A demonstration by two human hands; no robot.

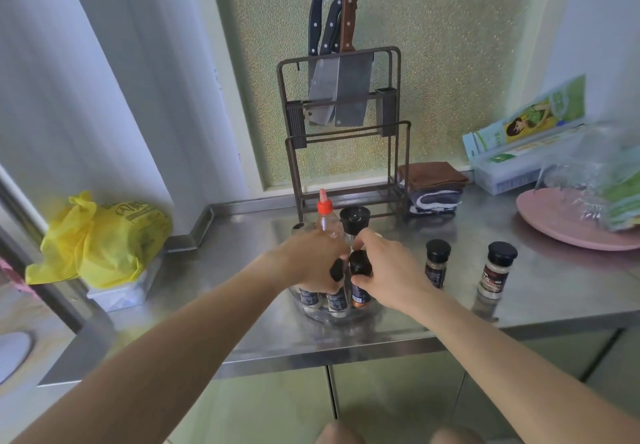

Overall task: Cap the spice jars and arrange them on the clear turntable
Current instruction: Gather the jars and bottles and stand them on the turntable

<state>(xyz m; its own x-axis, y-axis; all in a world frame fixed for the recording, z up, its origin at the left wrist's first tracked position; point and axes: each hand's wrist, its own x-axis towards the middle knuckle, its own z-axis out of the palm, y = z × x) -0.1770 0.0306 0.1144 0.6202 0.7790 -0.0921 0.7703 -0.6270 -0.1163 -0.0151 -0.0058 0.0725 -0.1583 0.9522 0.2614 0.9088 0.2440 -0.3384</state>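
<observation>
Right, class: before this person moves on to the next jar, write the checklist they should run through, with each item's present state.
1. Jar under right hand, the orange-labelled jar, capped: ok.
2. That jar standing upright on the clear turntable: ok.
3. Left hand steadying the neighbouring jars: ok.
4. All jars on the turntable: not ok; two capped jars, and, stand on the counter.
5. Free space for them on the turntable: cannot tell, hands hide it.

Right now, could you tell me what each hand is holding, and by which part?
The right hand grips a spice jar around its black cap. The left hand covers jars on the turntable; its hold is unclear.
</observation>
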